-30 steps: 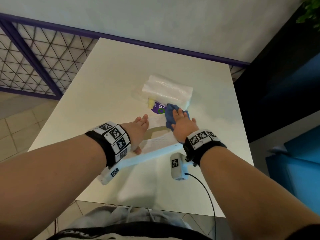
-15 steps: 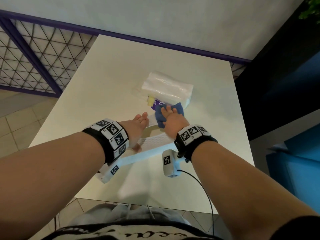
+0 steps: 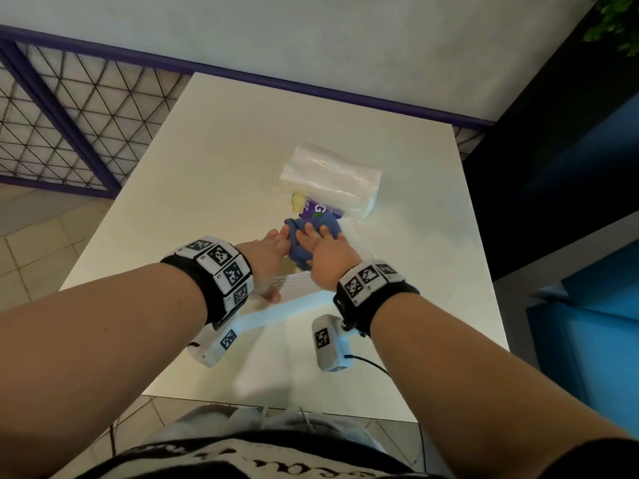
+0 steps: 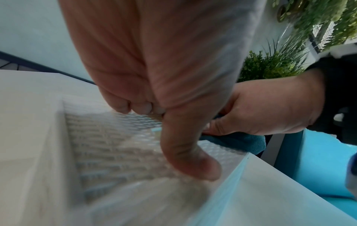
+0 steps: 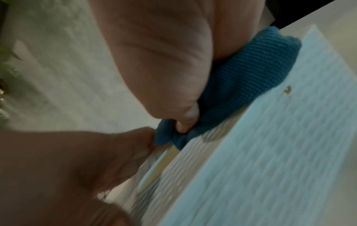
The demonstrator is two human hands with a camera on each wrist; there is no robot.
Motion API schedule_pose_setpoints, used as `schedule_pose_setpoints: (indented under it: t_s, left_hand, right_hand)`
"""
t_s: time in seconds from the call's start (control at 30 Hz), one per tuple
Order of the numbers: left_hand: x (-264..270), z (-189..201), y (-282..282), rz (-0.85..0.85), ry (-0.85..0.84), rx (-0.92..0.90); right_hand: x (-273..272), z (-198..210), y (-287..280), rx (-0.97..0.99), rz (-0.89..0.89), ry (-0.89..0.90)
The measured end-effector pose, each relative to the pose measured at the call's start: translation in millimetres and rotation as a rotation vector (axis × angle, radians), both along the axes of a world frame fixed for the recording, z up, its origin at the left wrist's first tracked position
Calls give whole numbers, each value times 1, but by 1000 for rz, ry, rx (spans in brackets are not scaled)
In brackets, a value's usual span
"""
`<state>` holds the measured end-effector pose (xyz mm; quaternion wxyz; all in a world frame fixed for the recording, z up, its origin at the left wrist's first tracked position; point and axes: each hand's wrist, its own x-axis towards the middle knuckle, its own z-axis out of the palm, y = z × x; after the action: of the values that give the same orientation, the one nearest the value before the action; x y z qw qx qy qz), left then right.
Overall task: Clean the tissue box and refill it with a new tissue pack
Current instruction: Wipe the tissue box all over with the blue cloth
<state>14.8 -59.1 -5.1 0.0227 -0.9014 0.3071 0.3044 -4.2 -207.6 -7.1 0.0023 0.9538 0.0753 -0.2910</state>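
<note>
Tissue box (image 3: 307, 288): white, patterned surface, lies on the desk (image 3: 214, 160) near its front edge, under both hands; much of it hidden in the head view.
Cloth (image 3: 311, 233): blue, bunched, pressed onto the box top at its far end.
Right hand (image 3: 328, 257): on top of the cloth, fingers (image 3: 306, 233) spread over it; in the right wrist view the thumb tucks into the fabric, so the grip is closed on the cloth.
Left hand (image 3: 264, 261): steadies the box; thumb on the near side, fingers bent over the top edge, grip closed on the box.
Tissue pack (image 3: 330, 176): new, clear wrap, just beyond the box.
Purple packet (image 3: 318, 210): between pack and cloth.
</note>
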Motion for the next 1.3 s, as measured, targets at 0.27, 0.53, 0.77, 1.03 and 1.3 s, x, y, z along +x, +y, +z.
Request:
schedule_pose_setpoints:
  t_s: [0.27,0.53,0.77,1.03,1.3]
  left_hand:
    - [0,5,0,-28,31,54]
    - [-1,5,-5,-30,28,81]
    - [-2,4,-4,-14,36,61]
    - [0,4,-1,0,46,15]
    - [0,3,-3,4,41,21]
  right_hand:
    - [12,8,-60,-128,-218,15]
    - [13,-3,-48,-44,-296,8]
    - [13,4,-52,-30,-350,-77]
    - [-12,46,-85,-18,-423,-134]
    - [13,5,-51,64,-400,-129]
